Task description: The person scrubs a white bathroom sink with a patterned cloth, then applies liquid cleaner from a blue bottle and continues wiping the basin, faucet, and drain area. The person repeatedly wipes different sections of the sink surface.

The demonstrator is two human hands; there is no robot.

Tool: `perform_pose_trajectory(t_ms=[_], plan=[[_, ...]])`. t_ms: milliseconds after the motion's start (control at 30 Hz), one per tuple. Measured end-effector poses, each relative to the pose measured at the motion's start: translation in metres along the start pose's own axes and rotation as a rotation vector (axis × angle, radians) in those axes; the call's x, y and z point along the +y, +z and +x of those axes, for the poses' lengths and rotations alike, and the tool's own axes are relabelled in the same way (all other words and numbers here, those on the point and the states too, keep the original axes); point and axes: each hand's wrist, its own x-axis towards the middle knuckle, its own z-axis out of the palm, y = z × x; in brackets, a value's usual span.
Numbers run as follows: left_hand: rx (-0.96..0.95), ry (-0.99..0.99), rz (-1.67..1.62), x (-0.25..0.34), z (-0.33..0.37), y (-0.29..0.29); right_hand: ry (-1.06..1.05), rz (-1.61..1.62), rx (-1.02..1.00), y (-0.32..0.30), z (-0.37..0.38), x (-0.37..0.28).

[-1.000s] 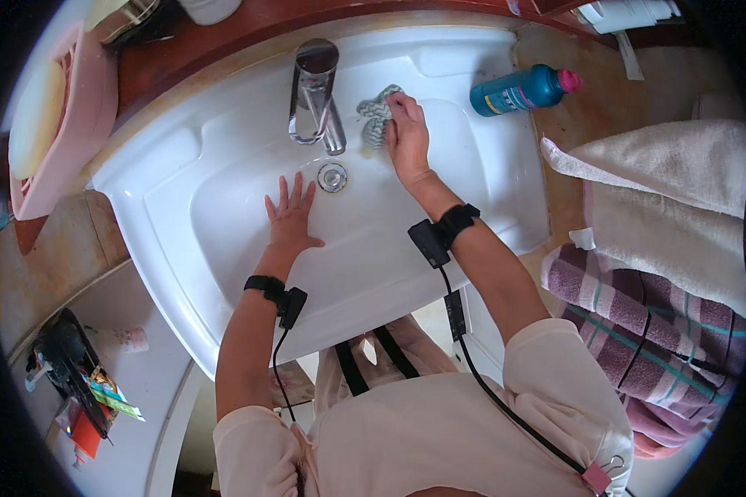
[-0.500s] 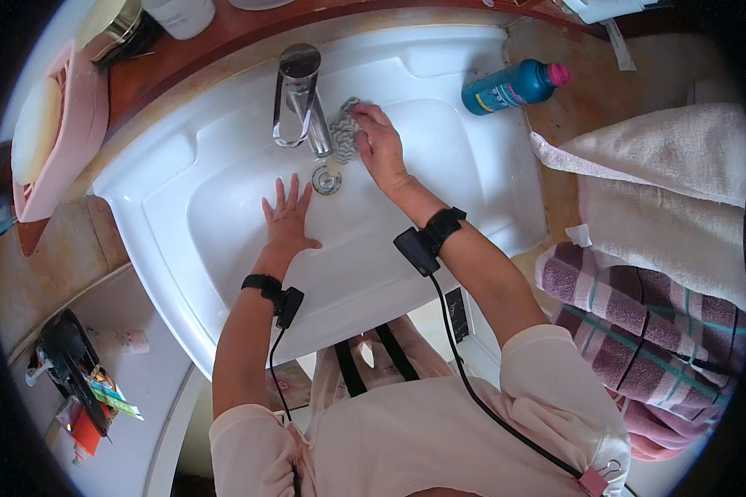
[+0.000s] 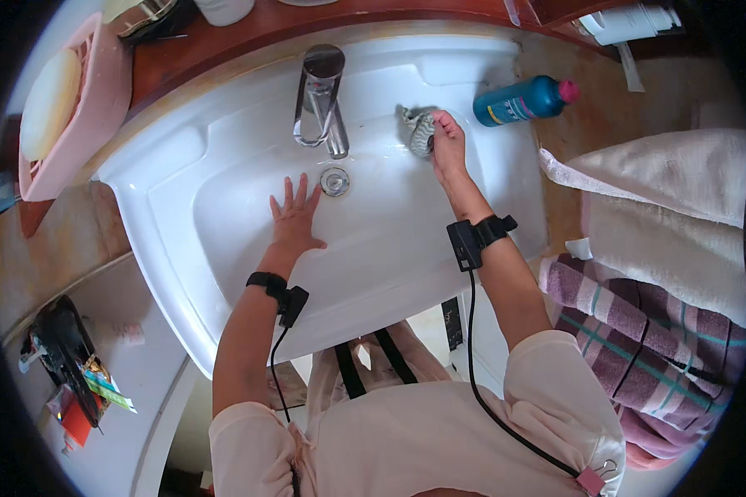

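A grey-and-white patterned cloth [image 3: 419, 132] is bunched in my right hand [image 3: 448, 147], whose fingers are closed on it near the upper right of the white sink basin [image 3: 249, 199]. My left hand [image 3: 294, 222] lies flat with its fingers spread on the basin's left side, holding nothing. Just beyond its fingertips is the round metal drain [image 3: 335, 181]. The chrome faucet [image 3: 322, 91] rises at the back of the sink, with its spout over the basin between my two hands.
A teal bottle with a pink cap [image 3: 526, 100] lies on the sink's right rim. Beige and purple plaid towels [image 3: 638, 331] hang at the right. At the upper left, a pink soap dish [image 3: 106, 91] holds a bar of soap [image 3: 50, 103]. A reddish-brown shelf [image 3: 406, 18] runs along the back.
My right hand has moved right with the cloth, away from the faucet and toward the basin's right side. The left hand stays spread in nearly the same place. The view has shifted slightly.
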Motion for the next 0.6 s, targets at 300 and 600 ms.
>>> perform_pose_trajectory(t_ms=[300,600], plan=[[0.391,0.297,-1.095,0.073,0.062,-0.010,0.476,0.412,-0.146,0.015,-0.046,0.010],[0.321,-0.051,-1.629,0.107,0.085,-0.026,-0.672,-0.710,-0.091,0.016,-0.086,-0.018]])
